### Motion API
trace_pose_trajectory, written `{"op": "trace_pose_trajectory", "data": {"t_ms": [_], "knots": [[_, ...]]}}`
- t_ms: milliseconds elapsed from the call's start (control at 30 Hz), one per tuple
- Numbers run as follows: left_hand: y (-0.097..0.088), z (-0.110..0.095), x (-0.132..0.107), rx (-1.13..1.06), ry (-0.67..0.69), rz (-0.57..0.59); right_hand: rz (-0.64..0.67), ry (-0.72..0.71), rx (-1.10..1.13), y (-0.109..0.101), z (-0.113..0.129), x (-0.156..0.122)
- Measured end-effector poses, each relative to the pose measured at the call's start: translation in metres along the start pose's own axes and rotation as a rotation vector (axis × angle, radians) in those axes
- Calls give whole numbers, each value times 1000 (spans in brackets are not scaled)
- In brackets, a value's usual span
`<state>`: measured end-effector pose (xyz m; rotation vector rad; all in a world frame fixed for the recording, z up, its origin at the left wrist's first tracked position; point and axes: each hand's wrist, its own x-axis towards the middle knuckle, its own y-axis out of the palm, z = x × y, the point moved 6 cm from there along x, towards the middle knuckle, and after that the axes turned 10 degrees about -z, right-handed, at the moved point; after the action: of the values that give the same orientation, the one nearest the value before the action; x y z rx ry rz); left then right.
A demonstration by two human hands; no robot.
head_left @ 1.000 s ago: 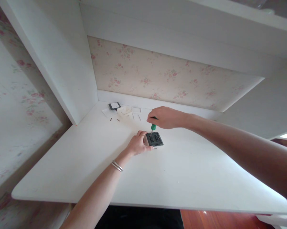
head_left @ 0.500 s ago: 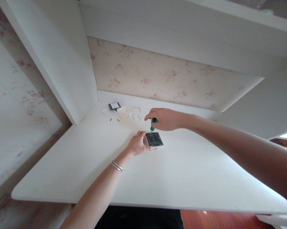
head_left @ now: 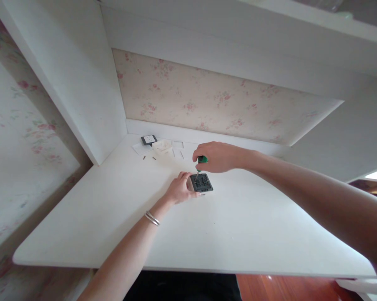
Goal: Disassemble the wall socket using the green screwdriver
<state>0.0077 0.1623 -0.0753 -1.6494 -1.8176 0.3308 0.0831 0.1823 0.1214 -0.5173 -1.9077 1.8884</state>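
Observation:
A dark grey square switch module (head_left: pixel 201 183) lies face down on the white desk (head_left: pixel 226 234). My left hand (head_left: pixel 179 189) grips its left edge, fingers curled around it; a thin bracelet sits on that wrist. My right hand (head_left: pixel 216 156) is closed around a green-handled screwdriver (head_left: pixel 201 161), held upright with its tip down on the module's upper left part. Most of the handle is hidden inside my fist.
At the back of the desk lie another dark switch plate (head_left: pixel 148 139), a white plastic part (head_left: pixel 162 145), white cover pieces (head_left: pixel 177 144) and a few small screws (head_left: pixel 148 157). A white side panel (head_left: pixel 81 83) stands at the left, a shelf overhangs above, floral wallpaper behind.
My right hand has shifted slightly on the screwdriver, which stays on the module. The left hand keeps its hold. The view has drifted a little.

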Motion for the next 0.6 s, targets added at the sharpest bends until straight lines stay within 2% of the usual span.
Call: {"op": "trace_pose_trajectory", "data": {"t_ms": [67,133,233,300,367,467,533,600], "knots": [[0,0,0,1,-6,-4,-22,-1,9,-7,3,-5],[0,1,0,-6,-9,-14,-104,37,87,-17,2,-14],[1,2,1,-25,-14,-22,-336,289,331,-26,-22,-42],[1,3,1,-41,-20,-21,-510,482,492,-15,-47,-69],[1,3,1,-61,-26,-30,-694,654,577,11,-73,-98],[1,3,1,-90,-37,-36,-856,939,812,79,-104,-140],[2,4,1,-102,-52,-33,-914,1052,908,125,-113,-160],[3,3,1,-108,-70,-34,-891,1075,855,159,-113,-171]]}}
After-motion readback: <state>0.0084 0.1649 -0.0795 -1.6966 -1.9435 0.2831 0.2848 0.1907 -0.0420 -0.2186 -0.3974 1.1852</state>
